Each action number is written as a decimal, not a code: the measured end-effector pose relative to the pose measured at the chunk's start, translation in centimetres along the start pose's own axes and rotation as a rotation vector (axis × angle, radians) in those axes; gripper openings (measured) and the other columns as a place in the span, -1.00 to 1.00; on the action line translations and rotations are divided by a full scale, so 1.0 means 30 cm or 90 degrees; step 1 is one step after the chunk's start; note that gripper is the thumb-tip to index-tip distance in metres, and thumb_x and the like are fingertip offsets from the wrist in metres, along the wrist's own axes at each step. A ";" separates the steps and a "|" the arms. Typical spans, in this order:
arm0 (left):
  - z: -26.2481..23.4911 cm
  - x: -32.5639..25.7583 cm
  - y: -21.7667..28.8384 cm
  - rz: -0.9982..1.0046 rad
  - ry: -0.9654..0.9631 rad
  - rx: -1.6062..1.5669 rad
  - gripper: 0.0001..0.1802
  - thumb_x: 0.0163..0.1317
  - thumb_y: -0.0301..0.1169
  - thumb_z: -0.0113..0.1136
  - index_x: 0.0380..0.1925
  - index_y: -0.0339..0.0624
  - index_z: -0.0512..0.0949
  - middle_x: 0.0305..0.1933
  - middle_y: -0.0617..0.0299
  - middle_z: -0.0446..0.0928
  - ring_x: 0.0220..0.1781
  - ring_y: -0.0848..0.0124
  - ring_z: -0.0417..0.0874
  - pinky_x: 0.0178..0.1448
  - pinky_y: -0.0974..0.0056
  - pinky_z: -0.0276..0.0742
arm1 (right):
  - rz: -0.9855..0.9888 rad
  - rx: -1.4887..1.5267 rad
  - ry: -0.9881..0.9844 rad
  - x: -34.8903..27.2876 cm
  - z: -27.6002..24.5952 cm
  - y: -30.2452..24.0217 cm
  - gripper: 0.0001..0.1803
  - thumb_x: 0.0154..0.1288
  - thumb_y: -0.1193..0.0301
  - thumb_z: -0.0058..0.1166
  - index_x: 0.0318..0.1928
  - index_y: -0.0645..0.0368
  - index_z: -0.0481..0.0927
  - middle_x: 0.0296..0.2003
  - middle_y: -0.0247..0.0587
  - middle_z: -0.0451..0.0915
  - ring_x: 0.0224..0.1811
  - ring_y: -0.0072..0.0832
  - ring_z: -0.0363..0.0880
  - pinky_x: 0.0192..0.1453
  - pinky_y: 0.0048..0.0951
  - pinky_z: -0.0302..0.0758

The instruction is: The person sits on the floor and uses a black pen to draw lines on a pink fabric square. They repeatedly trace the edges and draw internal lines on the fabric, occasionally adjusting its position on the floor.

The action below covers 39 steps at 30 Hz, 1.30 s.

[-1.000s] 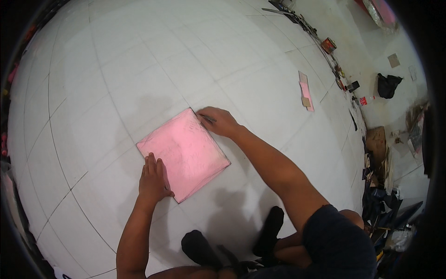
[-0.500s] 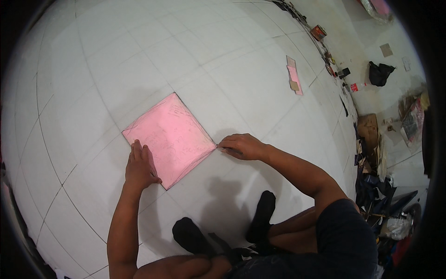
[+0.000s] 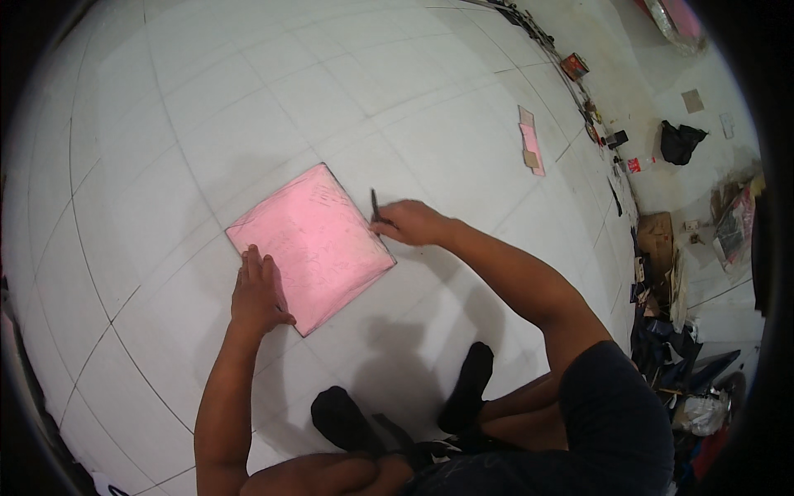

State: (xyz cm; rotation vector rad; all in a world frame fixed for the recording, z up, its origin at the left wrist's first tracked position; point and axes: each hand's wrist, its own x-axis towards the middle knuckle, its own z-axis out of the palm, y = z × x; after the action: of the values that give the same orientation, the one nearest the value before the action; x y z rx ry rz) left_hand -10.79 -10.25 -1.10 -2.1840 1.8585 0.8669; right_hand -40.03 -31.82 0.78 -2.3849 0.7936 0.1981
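A square pink sheet [image 3: 314, 240] lies flat on the white tiled floor [image 3: 248, 99], turned like a diamond. My left hand [image 3: 258, 289] presses flat on its near left corner, fingers spread. My right hand [image 3: 407, 221] is at the sheet's right edge, closed around a thin dark pen [image 3: 374, 203] whose tip points away from me. Faint marks show on the pink surface. My feet in black socks [image 3: 463, 388] rest on the floor just below the sheet.
Small pink and tan pieces [image 3: 529, 149] lie on the floor at the upper right. Clutter lines the right side: a cardboard box [image 3: 657, 236], a black bag [image 3: 680, 140], bottles and dark bundles.
My right hand moved from the sheet's far corner to the right corner, then back up along the right edge, with the pen now showing. The left hand stayed pressed on the sheet.
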 end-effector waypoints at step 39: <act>0.262 -0.142 -0.030 -0.074 0.367 -0.163 -0.12 0.23 -0.05 0.44 0.42 -0.31 0.36 0.59 -0.35 0.12 0.64 -0.29 0.07 0.64 -0.33 -0.06 | -0.167 -0.164 0.008 0.064 0.169 -0.023 -0.28 0.43 -0.02 0.18 0.38 0.22 0.42 0.55 0.09 0.22 0.61 0.06 0.14 0.63 0.16 0.06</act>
State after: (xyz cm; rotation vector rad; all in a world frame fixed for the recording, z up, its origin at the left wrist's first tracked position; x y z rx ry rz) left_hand -12.82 -2.76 -5.60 -2.9095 1.8899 0.5041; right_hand -37.83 -29.32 -3.55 -2.7072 0.4755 0.1859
